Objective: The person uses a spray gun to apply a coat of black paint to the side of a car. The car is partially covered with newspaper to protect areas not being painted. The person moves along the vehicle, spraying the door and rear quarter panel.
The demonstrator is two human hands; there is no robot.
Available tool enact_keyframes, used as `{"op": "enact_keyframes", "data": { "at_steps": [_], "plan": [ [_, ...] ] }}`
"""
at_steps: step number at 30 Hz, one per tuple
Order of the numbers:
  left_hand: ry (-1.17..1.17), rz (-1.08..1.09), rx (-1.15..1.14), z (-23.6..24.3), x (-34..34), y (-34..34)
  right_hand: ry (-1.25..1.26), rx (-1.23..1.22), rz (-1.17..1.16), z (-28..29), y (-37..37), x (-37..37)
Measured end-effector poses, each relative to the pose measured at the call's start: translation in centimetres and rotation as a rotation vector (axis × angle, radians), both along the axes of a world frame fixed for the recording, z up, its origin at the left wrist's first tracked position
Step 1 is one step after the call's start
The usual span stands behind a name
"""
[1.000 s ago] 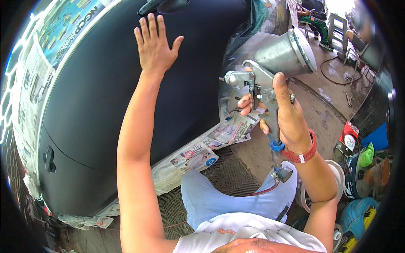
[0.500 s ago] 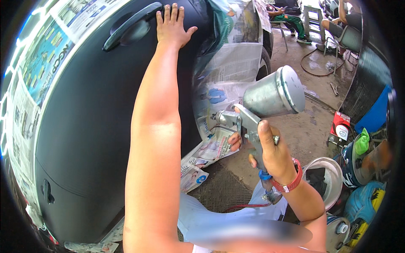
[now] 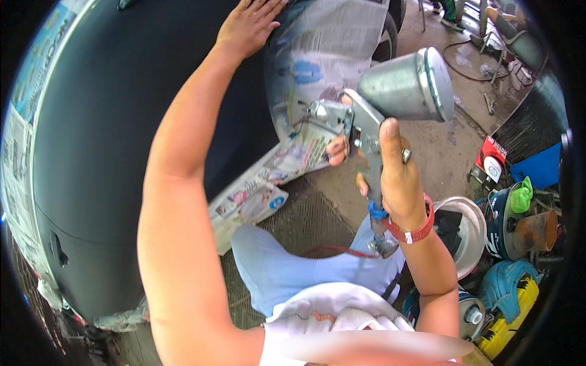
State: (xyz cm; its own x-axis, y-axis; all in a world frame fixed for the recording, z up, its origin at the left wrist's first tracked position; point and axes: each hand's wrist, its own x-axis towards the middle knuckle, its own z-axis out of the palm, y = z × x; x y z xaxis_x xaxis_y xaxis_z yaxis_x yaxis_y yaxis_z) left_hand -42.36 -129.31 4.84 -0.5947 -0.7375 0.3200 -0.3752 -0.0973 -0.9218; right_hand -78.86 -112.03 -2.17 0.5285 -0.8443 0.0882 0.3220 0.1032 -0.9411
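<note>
Left fingers (image 3: 264,11) have moved along the dark panel (image 3: 110,128), outstretched, partly cropped; right fingers (image 3: 336,146) grip a spray gun (image 3: 367,124).

Flat black all across the car door (image 3: 122,140) around the left hand (image 3: 250,27), and just to that hand's right, newspaper (image 3: 342,30) in pale grey, dark print, a splash of blue. Over to the right hand (image 3: 400,177) now: dull silver on the spray gun (image 3: 368,131), silver again on its cup (image 3: 394,85), a bright blue ring (image 3: 377,211) just below the fist, and look, a red band (image 3: 421,227) round the wrist! Below that hand, pale blue trousers (image 3: 274,262), a white shirt (image 3: 345,299) with orange and grey markings. Out to its right, a red-and-white box (image 3: 491,160), a vivid blue sheet (image 3: 537,168), lime-green plastic (image 3: 522,195).
</note>
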Motion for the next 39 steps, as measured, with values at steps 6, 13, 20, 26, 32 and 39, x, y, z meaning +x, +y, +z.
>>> {"op": "enact_keyframes", "data": {
  "at_steps": [6,13,20,26,32,39],
  "plan": [
    [0.236,0.167,0.222,-9.1,0.7,9.9,0.014,-0.01,0.07,-1.2,0.4,0.8],
    [0.342,0.257,0.346,-22.2,1.9,17.8,0.093,-0.016,0.178,-1.8,2.2,3.4],
    [0.142,0.431,0.614,-26.1,6.9,32.0,0.143,-0.022,0.224,-2.1,3.1,3.5],
    [0.391,0.409,0.562,-24.9,10.9,37.7,0.158,-0.047,0.203,-2.6,2.9,3.7],
    [0.618,0.053,0.095,-10.6,5.4,20.2,0.185,-0.03,0.185,-2.3,4.0,4.2],
    [0.368,0.218,0.251,-19.7,2.5,16.1,0.217,-0.01,0.121,-2.3,4.5,4.0]
  ]
}}
